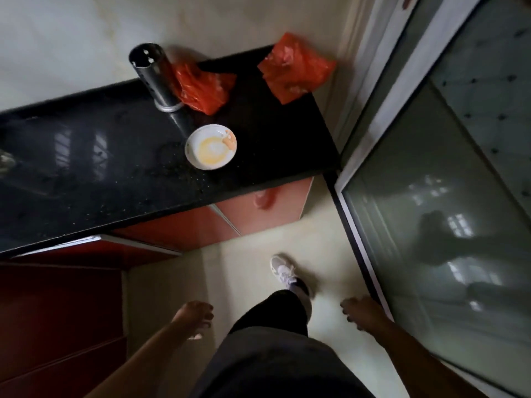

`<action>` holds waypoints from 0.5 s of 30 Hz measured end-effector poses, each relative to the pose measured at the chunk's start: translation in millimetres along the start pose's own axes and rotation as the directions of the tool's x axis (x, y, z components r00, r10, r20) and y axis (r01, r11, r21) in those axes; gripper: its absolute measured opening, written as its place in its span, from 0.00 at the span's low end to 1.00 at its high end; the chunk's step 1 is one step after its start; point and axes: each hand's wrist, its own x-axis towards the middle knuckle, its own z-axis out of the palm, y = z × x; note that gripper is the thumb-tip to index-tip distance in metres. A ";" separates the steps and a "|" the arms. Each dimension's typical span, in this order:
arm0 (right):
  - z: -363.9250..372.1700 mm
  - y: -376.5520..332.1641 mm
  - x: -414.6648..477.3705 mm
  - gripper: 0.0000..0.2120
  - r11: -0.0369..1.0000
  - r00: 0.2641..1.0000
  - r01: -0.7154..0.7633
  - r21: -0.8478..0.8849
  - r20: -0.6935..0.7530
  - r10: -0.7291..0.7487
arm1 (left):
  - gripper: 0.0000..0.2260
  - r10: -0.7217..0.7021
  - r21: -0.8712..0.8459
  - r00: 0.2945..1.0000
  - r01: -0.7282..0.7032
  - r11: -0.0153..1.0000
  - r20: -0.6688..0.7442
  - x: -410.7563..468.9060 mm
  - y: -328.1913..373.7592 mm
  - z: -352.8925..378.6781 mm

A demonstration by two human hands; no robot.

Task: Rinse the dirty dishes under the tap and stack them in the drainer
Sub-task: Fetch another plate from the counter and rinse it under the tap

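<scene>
A dirty white bowl point(211, 146) with yellow and orange residue sits near the right end of the black countertop point(100, 168). My left hand point(195, 315) hangs low over the floor, well below and in front of the counter, fingers loosely apart and holding nothing. My right hand point(360, 310) is also down by my side near the glass door, empty with fingers spread. Both hands are far from the bowl. No tap, sink or drainer is clearly in view.
A perforated metal cylinder point(155, 76) stands behind the bowl beside an orange plastic bag point(201, 87); another orange bag point(296, 68) lies at the counter's far right corner. Red cabinets point(57, 311) are below. A glass sliding door point(445, 196) is on the right. My shoe point(283, 271) is on pale floor.
</scene>
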 end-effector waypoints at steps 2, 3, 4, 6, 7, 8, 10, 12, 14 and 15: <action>-23.7 -52.4 15.3 0.09 0.996 0.996 0.082 0.018 0.031 -0.083 | 0.10 0.038 -0.107 0.999 -0.039 0.993 -0.010 7.8 15.1 10.1; -34.9 -80.0 24.7 0.09 0.990 0.989 0.144 0.007 0.038 -0.144 | 0.11 0.102 -0.122 0.995 -0.103 0.987 -0.015 6.0 28.4 18.0; -46.5 -109.2 30.5 0.09 0.979 0.979 0.201 0.017 0.039 -0.201 | 0.12 0.161 -0.176 0.986 -0.164 0.971 -0.032 1.7 44.7 24.4; -67.2 -159.9 36.1 0.08 0.962 0.956 0.270 0.033 0.108 -0.272 | 0.13 0.259 -0.274 0.962 -0.274 0.922 -0.089 -14.2 89.0 32.6; -77.9 -186.7 38.5 0.07 0.946 0.938 0.324 0.021 0.126 -0.324 | 0.14 0.316 -0.309 0.941 -0.338 0.889 -0.121 -21.3 112.8 34.4; -87.9 -215.6 40.0 0.06 0.929 0.920 0.371 0.004 0.134 -0.368 | 0.14 0.363 -0.353 0.918 -0.396 0.848 -0.158 -28.5 135.8 35.9; -100.8 -271.1 39.9 0.06 0.889 0.881 0.458 -0.008 0.137 -0.453 | 0.13 0.399 -0.443 0.876 -0.482 0.756 -0.273 -44.8 182.9 30.6; -106.3 -322.2 40.1 0.08 0.851 0.842 0.525 -0.003 0.145 -0.520 | 0.12 0.409 -0.526 0.841 -0.540 0.656 -0.354 -50.0 222.7 22.4; -108.3 -374.8 42.2 0.08 0.831 0.814 0.557 0.014 0.189 -0.549 | 0.12 0.378 -0.589 0.836 -0.548 0.594 -0.397 -46.2 255.1 16.5; -106.2 -400.3 43.2 0.09 0.821 0.801 0.572 0.006 0.212 -0.560 | 0.13 0.347 -0.616 0.841 -0.541 0.573 -0.415 -39.8 269.9 13.4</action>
